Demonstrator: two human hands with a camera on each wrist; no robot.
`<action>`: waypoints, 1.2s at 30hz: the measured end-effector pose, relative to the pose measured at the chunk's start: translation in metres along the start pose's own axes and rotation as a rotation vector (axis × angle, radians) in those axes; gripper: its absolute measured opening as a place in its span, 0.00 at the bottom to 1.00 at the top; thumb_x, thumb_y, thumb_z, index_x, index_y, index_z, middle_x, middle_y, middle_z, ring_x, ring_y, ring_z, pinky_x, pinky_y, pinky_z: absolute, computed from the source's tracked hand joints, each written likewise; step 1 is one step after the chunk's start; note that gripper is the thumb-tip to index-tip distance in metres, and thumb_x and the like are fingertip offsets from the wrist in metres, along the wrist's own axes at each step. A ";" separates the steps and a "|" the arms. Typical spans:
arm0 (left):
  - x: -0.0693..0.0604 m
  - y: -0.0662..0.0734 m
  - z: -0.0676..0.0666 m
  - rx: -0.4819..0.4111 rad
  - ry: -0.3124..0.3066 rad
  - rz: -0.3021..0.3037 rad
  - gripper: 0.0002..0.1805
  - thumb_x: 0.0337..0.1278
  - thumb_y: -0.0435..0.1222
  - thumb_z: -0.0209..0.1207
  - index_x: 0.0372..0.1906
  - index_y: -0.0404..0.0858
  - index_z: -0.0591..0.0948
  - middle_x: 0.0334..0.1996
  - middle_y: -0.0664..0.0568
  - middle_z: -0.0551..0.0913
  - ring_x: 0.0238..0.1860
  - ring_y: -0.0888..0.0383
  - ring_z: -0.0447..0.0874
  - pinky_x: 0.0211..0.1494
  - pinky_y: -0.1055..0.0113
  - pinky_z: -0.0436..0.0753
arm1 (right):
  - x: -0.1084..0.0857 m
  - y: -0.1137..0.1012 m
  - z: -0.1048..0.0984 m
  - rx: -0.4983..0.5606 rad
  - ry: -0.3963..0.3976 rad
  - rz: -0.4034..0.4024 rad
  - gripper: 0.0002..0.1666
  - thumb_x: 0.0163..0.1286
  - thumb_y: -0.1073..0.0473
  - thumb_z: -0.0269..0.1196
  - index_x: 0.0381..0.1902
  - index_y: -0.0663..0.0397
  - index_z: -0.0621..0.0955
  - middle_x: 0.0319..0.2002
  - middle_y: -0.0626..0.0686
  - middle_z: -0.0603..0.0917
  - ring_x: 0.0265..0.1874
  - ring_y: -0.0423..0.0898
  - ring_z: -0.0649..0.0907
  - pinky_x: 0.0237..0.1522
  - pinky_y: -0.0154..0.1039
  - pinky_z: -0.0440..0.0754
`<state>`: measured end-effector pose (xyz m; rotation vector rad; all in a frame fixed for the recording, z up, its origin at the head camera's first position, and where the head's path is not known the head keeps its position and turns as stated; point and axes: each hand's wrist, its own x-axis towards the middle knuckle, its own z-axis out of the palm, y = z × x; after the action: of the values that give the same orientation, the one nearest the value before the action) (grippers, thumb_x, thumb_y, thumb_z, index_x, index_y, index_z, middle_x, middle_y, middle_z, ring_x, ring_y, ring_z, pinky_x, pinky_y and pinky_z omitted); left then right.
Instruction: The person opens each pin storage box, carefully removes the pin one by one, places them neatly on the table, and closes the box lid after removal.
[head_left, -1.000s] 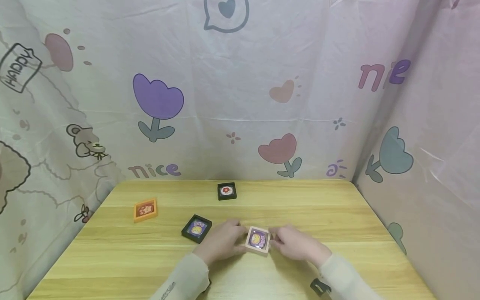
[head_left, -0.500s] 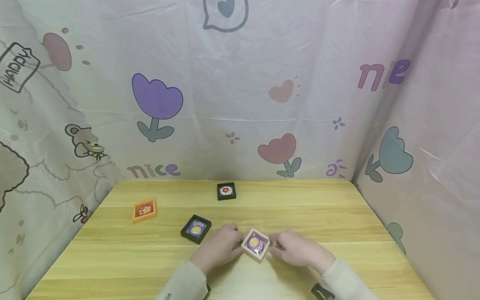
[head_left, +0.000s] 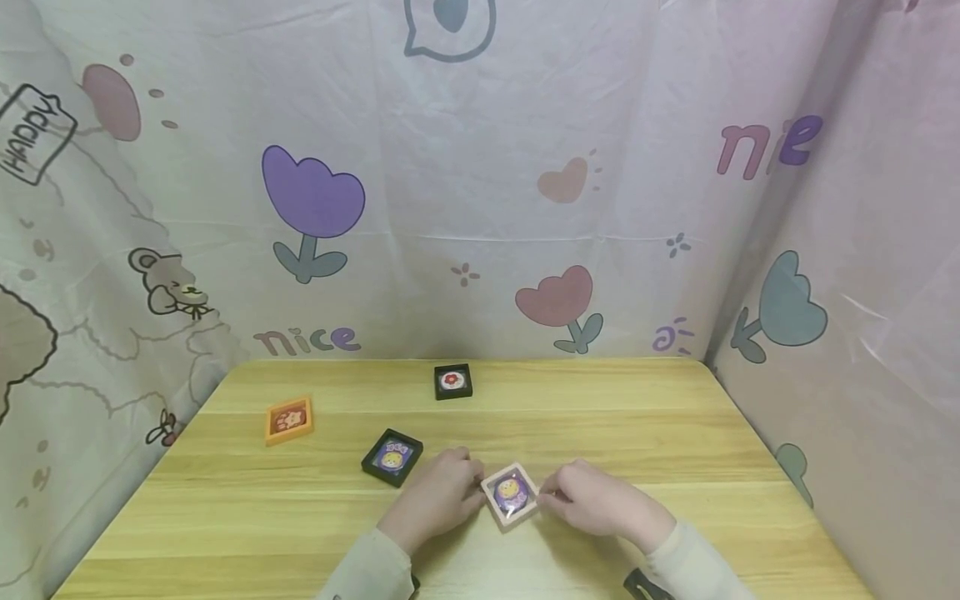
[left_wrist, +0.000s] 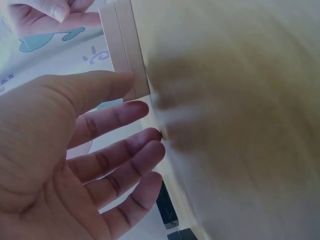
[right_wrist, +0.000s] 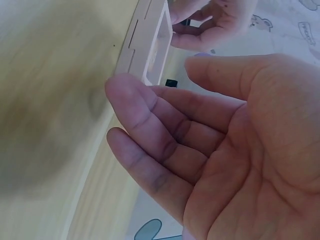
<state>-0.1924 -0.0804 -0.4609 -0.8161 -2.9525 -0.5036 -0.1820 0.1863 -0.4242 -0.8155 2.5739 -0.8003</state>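
While the left hand (head_left: 437,492) touches the pink-framed picture (head_left: 511,495) with relaxed fingers, the right hand (head_left: 590,498) lies unclenched beside it.

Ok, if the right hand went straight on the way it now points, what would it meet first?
The pale frame, just ahead of the right hand; whether the two already touch is unclear. Beyond it is the left hand.

My left arm (head_left: 367,567) and right arm (head_left: 693,562) reach in from the near side. My left hand (head_left: 438,493) and right hand (head_left: 596,500) point at each other, not touching. Their fingers (left_wrist: 107,156) bend softly, and my right thumb (right_wrist: 220,74) sits apart.
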 end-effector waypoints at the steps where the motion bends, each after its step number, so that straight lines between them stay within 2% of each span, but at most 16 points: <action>1: -0.001 0.000 0.000 -0.001 0.004 0.000 0.09 0.60 0.43 0.74 0.41 0.44 0.90 0.32 0.58 0.81 0.31 0.65 0.75 0.35 0.71 0.78 | 0.000 0.000 0.000 -0.003 0.002 -0.002 0.14 0.80 0.55 0.62 0.43 0.56 0.91 0.17 0.37 0.71 0.16 0.31 0.66 0.18 0.27 0.67; 10: -0.007 0.003 -0.003 0.011 0.037 0.008 0.11 0.59 0.41 0.74 0.44 0.42 0.90 0.34 0.56 0.83 0.32 0.63 0.78 0.37 0.69 0.82 | 0.000 -0.006 0.003 -0.014 0.007 -0.030 0.17 0.79 0.55 0.65 0.27 0.51 0.88 0.15 0.35 0.73 0.14 0.30 0.67 0.16 0.27 0.68; 14: -0.010 0.000 -0.001 0.027 0.009 0.003 0.17 0.56 0.43 0.75 0.49 0.44 0.89 0.40 0.55 0.85 0.38 0.59 0.82 0.43 0.64 0.87 | 0.000 -0.009 0.005 -0.004 -0.002 -0.030 0.21 0.79 0.54 0.65 0.22 0.50 0.85 0.14 0.35 0.74 0.12 0.30 0.70 0.15 0.27 0.71; 19: -0.018 -0.001 -0.002 0.015 -0.061 -0.001 0.36 0.45 0.50 0.80 0.62 0.43 0.85 0.47 0.53 0.84 0.47 0.55 0.83 0.53 0.56 0.88 | -0.001 -0.011 0.008 -0.009 -0.009 -0.025 0.20 0.79 0.53 0.65 0.23 0.48 0.86 0.13 0.35 0.75 0.11 0.30 0.70 0.13 0.27 0.71; 23: -0.022 0.002 0.000 0.002 -0.063 -0.005 0.47 0.36 0.57 0.83 0.65 0.42 0.83 0.50 0.53 0.83 0.49 0.56 0.81 0.53 0.55 0.88 | -0.001 -0.013 0.009 -0.013 -0.017 -0.020 0.19 0.78 0.53 0.66 0.24 0.47 0.87 0.14 0.36 0.76 0.11 0.31 0.71 0.14 0.28 0.73; 28: -0.023 0.008 0.001 0.007 -0.024 -0.013 0.48 0.34 0.59 0.83 0.63 0.41 0.83 0.48 0.54 0.82 0.47 0.57 0.79 0.49 0.57 0.87 | 0.000 -0.014 0.011 0.002 -0.033 -0.017 0.18 0.78 0.53 0.66 0.25 0.47 0.89 0.15 0.40 0.81 0.12 0.31 0.75 0.15 0.30 0.76; 36: -0.022 0.010 0.001 -0.005 -0.023 -0.036 0.47 0.35 0.61 0.83 0.63 0.42 0.84 0.48 0.56 0.82 0.45 0.59 0.77 0.45 0.61 0.85 | 0.000 -0.015 0.012 0.021 -0.045 -0.019 0.18 0.78 0.52 0.66 0.26 0.47 0.89 0.15 0.43 0.83 0.11 0.31 0.73 0.14 0.29 0.75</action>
<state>-0.1684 -0.0822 -0.4617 -0.7755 -2.9934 -0.5072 -0.1709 0.1712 -0.4246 -0.8437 2.5177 -0.8036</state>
